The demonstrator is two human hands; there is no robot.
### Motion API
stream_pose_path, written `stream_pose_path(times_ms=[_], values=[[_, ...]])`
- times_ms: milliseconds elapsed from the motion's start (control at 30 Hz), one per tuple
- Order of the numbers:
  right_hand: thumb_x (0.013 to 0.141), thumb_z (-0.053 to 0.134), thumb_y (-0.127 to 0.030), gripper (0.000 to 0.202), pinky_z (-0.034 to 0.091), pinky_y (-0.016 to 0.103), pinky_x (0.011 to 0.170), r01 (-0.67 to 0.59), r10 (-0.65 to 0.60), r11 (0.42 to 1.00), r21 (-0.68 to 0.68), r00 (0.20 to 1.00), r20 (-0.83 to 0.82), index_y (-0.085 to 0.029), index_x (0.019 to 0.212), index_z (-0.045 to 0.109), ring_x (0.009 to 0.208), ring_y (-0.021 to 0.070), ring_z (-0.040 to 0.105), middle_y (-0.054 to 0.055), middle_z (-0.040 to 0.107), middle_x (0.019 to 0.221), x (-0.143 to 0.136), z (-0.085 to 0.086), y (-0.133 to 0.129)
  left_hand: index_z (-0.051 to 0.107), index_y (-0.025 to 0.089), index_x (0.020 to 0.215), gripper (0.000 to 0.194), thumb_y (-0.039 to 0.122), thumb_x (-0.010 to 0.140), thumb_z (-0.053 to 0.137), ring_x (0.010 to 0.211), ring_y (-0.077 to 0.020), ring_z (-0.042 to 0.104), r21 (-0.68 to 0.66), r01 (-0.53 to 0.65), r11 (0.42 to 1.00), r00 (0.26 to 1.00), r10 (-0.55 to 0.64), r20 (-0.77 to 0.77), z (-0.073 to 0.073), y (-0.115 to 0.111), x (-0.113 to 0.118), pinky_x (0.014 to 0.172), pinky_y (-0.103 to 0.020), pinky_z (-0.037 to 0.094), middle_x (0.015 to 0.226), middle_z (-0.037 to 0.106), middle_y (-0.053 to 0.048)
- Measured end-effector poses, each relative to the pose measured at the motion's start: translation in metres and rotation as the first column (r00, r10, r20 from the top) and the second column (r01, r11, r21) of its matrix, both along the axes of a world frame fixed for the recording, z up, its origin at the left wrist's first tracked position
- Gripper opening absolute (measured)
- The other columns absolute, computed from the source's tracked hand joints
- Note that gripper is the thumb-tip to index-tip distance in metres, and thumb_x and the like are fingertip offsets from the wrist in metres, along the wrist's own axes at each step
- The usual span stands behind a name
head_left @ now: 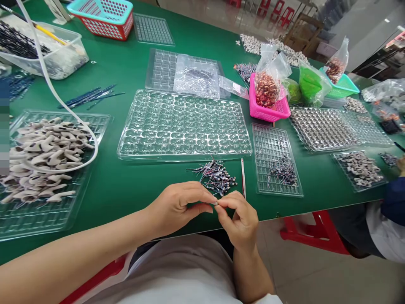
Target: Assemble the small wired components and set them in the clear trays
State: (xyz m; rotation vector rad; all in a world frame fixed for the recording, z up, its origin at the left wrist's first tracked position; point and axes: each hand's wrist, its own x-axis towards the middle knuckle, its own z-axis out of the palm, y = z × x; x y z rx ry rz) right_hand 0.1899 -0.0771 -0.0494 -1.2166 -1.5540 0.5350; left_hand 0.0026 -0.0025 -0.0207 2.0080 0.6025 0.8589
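Note:
My left hand point(185, 205) and my right hand point(238, 217) meet at the table's front edge, fingertips touching. Each is closed in a pinch around a tiny part at about the same spot; the part is mostly hidden by the fingers. Just beyond the fingertips lies a loose pile of small wired components point(218, 177). A thin red and white tool point(243, 177) rests beside the pile, to its right. Behind the pile is a large clear plastic tray point(185, 124) with rows of round pockets.
Grey molded pieces point(47, 147) heap on a tray at left, under a white cable point(47, 76). At right are a tray with wired parts point(278, 160), a pink basket point(268, 112) and a seated person's sleeve point(394, 200).

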Motion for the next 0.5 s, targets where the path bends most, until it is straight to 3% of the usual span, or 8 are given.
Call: stream_pose_path(times_ms=[500], values=[[0.086,0.067,-0.008,0.021,0.052,0.034,0.069,-0.025,0.023,0.999,0.029,0.999,0.041,-0.024,0.098,0.065,0.074,0.0161,0.065,0.001,0.07,0.082,0.0007,-0.0007,0.0001,0.074,0.022,0.099,0.013,0.019,0.093,0.064,0.081,-0.0148,0.072,0.026,-0.001,1.0,0.999,0.002,-0.05,0.0015,0.0008,-0.0013,0.074,-0.023,0.058,0.088,0.078,-0.003]])
